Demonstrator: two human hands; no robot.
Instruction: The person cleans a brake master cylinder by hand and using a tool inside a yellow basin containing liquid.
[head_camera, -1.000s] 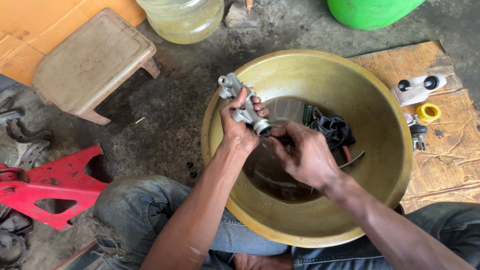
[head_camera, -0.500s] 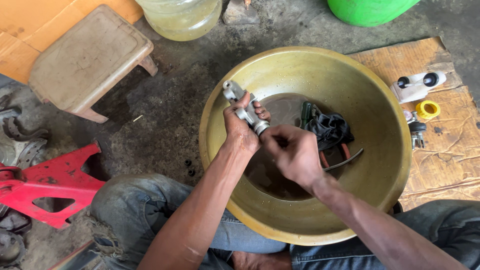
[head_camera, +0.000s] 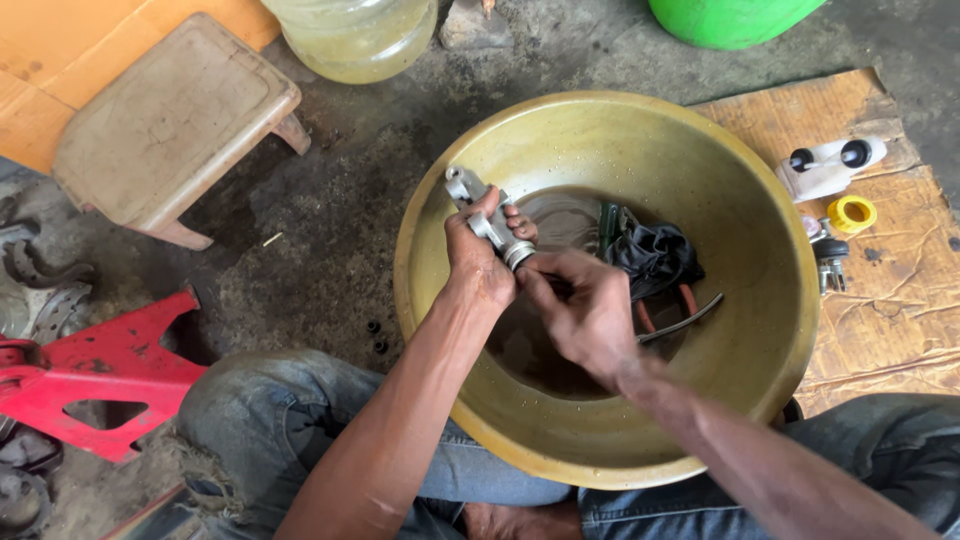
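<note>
Left hand (head_camera: 478, 262) grips a small metal cylinder part (head_camera: 487, 220) over the yellow basin (head_camera: 760, 300) of murky liquid, right hand (head_camera: 580, 305) pinching at its ringed end, the part looking rigid, wet, likely slippery and best held around its body.

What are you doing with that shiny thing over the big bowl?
A person sits on the ground with a big yellow basin between their knees. The left hand grips a small grey metal part above the basin. The right hand works with its fingertips at the part's round lower end. Dark liquid sits in the basin's bottom, along with a black cloth. A small stool and a red metal stand are off to the side.
</note>
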